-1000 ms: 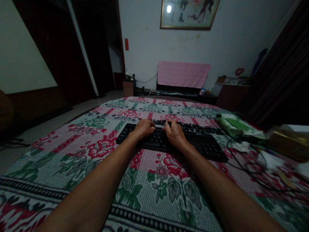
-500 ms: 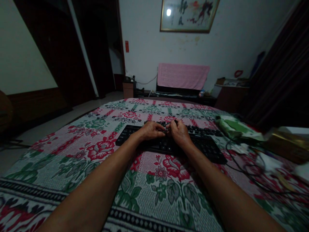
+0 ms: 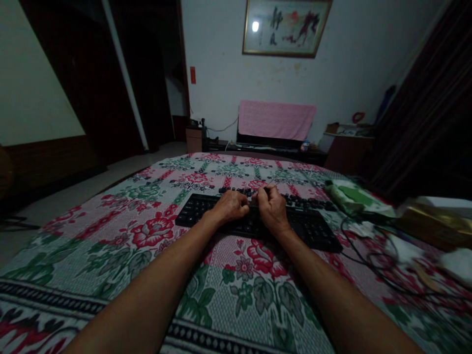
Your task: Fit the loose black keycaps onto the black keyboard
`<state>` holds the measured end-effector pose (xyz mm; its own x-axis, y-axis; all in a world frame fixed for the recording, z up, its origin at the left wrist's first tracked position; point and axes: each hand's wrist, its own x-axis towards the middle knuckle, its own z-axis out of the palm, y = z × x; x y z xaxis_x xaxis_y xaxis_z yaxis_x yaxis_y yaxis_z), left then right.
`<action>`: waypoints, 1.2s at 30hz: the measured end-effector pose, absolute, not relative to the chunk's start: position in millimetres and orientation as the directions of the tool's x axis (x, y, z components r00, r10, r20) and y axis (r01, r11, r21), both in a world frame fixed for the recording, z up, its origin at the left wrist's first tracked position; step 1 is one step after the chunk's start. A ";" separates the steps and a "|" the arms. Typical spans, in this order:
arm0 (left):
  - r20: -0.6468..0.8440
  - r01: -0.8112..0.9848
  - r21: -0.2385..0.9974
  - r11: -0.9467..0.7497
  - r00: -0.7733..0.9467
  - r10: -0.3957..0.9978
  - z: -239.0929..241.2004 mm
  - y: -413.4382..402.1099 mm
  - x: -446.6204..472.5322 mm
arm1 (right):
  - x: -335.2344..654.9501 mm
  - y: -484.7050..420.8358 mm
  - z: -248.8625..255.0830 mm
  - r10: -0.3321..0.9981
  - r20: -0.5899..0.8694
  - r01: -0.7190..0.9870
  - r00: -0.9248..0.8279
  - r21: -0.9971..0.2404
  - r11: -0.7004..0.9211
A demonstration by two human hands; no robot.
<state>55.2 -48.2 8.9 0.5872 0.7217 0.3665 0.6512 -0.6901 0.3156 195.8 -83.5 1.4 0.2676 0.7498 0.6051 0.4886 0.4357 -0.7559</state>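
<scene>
A black keyboard [image 3: 317, 231] lies on a floral bedspread [image 3: 147, 231], with a row of loose dark keycaps [image 3: 308, 201] just behind its far edge. My left hand [image 3: 230, 206] rests on the keyboard's middle, fingers curled under and closed. My right hand [image 3: 271, 209] sits right beside it, almost touching, fingers bent and pinched together at the keyboard's far rows. What either hand's fingertips grip is hidden by the knuckles and the dim light.
To the right lie a green and white packet [image 3: 350, 196], a tangled black cable [image 3: 368, 258], a gold-coloured box [image 3: 427, 223] and a white lump [image 3: 457, 260]. Beyond the bed are a low cabinet, a pink cloth [image 3: 276, 120] and a framed picture [image 3: 285, 27].
My hands, apart on the keys a second ago, have come together at the keyboard's middle. The left hand slid right and the right hand's fingers curled at the far rows. The view tipped slightly down.
</scene>
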 end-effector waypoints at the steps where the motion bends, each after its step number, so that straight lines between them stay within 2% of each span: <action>1: 0.362 0.650 0.324 -0.688 0.586 0.725 8.2 -47.0 55.2 | 197.6 -83.6 2.2 0.744 0.608 0.494 0.279 -0.755 0.432; 6: 0.357 0.699 0.421 -0.578 0.458 0.814 3.1 -37.5 52.5 | 219.5 -74.2 -1.0 0.737 0.534 0.462 0.415 -0.821 0.335; 14: 0.287 0.812 0.303 -0.500 0.422 0.860 7.6 -33.6 49.4 | 234.7 -65.7 -11.4 0.767 0.469 0.462 0.439 -0.849 0.256; 25: 0.308 0.820 0.333 -0.466 0.372 0.876 12.7 -14.8 64.7 | 228.2 -72.5 -9.9 0.775 0.466 0.479 0.428 -0.843 0.243; 36: 0.104 0.862 0.374 -0.342 0.327 0.939 6.6 14.4 98.7 | 230.7 -69.1 -13.9 0.767 0.475 0.459 0.432 -0.848 0.266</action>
